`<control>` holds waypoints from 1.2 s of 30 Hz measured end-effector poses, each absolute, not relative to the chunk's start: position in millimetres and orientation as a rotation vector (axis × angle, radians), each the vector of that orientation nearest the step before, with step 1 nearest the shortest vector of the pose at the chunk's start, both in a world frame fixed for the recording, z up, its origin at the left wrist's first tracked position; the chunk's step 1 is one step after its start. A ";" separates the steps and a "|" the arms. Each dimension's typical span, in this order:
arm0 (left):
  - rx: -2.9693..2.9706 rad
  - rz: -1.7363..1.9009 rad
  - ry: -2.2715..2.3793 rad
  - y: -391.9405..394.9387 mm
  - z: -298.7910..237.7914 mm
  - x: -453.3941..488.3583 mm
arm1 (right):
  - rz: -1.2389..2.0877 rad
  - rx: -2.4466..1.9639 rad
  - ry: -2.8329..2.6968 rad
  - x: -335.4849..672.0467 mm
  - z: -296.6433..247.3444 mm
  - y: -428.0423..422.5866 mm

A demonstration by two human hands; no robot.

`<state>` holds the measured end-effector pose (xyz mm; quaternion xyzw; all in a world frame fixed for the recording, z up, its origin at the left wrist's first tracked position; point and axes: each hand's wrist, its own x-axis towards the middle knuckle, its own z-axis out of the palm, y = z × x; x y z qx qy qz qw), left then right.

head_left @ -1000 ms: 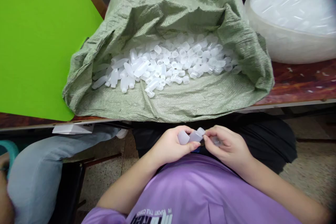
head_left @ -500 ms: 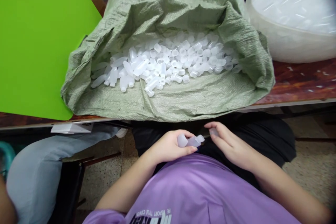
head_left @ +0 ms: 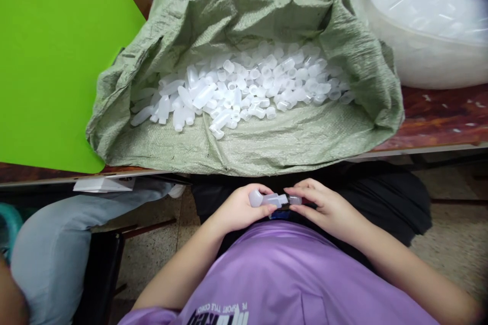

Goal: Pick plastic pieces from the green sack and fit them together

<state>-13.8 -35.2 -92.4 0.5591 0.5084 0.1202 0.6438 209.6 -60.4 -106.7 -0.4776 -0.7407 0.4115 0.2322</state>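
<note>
Bottle lies gripped in the left hand, pointing toward a clear cap pinched in the right hand, both near the open green sack.

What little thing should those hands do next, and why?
Probably ease the clear piece straight onto the neck of the small bottle. The right hand pinches the piece, the left hand holds the bottle, and neck and piece face each other, close together; whether they touch is hard to tell.
</note>
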 end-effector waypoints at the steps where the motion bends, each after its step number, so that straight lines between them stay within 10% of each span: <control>1: 1.233 0.290 1.142 -34.5 -92.1 -14.2 | 1.115 -1.289 -2.037 209.9 -107.2 -60.5; 12: 0.699 0.103 0.752 -24.2 -105.8 -20.2 | 0.780 -0.846 -2.356 211.0 -96.1 -62.0; 24: 0.916 0.173 0.974 -23.5 -110.2 -15.9 | 1.661 -1.704 -1.867 191.1 -122.0 -52.8; 36: 0.984 0.247 1.055 -21.0 -114.3 -11.0 | 1.238 -1.519 -1.964 204.4 -130.3 -60.8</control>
